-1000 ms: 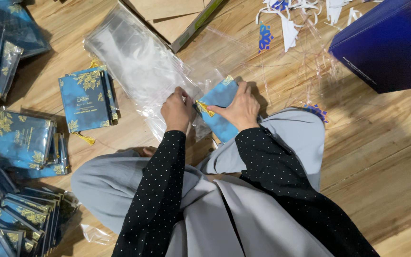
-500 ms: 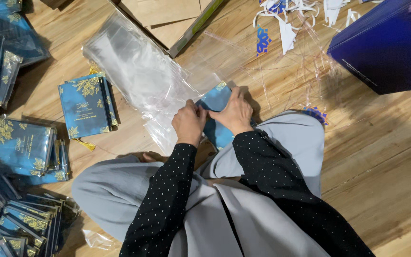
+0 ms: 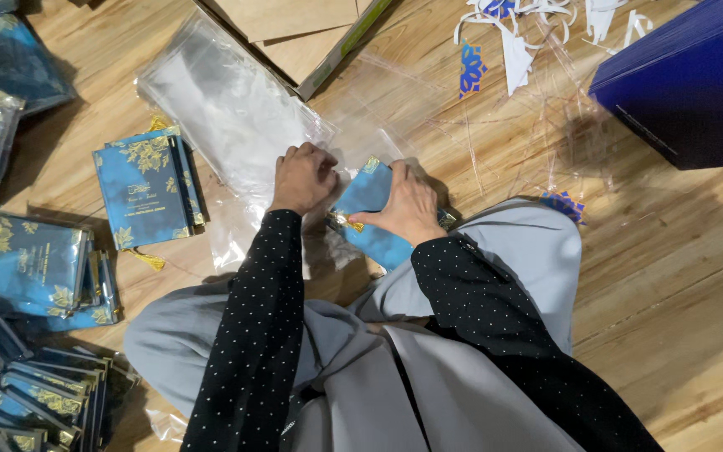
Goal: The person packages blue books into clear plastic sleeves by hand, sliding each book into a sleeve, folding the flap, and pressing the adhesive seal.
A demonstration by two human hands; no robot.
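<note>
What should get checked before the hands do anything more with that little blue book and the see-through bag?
1. Right hand on the blue booklet: ok.
2. Left hand on the clear plastic sleeve: ok.
3. Sleeve mouth open: cannot tell.
4. Booklet inside the sleeve: cannot tell.
5. Gold tassel free between the hands: ok.
6. Stack of blue booklets apart from the hands: ok.

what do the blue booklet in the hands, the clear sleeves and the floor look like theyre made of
Blue booklet: seemingly card or coated paper, smooth blue cover with gold floral print that looks metallic; both the left hand and right hand grip it.
Clear sleeves: thin transparent plastic film, glossy, showing wrinkles and glare.
Floor: wood or wood-look laminate, with visible grain and plank seams; which one is unclear.
</note>
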